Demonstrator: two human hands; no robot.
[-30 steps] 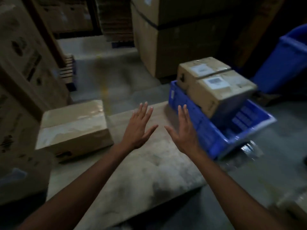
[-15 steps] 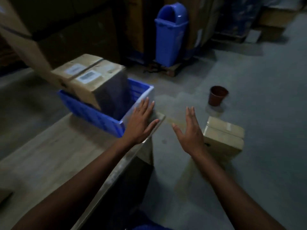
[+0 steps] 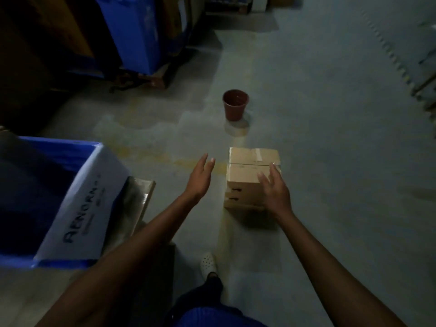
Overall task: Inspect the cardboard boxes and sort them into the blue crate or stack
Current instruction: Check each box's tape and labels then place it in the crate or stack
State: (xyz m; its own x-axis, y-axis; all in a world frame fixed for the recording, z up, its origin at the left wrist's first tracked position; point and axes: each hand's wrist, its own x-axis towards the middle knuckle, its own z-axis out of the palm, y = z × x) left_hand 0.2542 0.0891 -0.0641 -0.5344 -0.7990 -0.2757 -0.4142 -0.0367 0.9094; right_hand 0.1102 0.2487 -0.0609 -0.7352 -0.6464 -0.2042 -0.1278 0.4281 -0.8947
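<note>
Bare grey floor (image 3: 330,138) surrounds the centre-frame brown cardboard box stack (image 3: 247,175); a reddish-brown plastic pot (image 3: 235,105) stands beyond, a blue plastic crate (image 3: 82,204) lower left.

- Dim light falls on a grey concrete floor (image 3: 330,138) with yellowish stains.
- A brown pot (image 3: 235,104) stands upright on it.
- A tall blue bin (image 3: 132,31) sits on a pallet (image 3: 157,77).
- A pale table (image 3: 23,291) fills the lower left.

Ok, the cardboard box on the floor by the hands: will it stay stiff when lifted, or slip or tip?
Probably stiff: the cardboard box has crisp edges and a taped top seam. Likely not slippery, as its faces look matt. Unlikely to tip: it sits flat on the floor. Weight cannot be judged.
</note>
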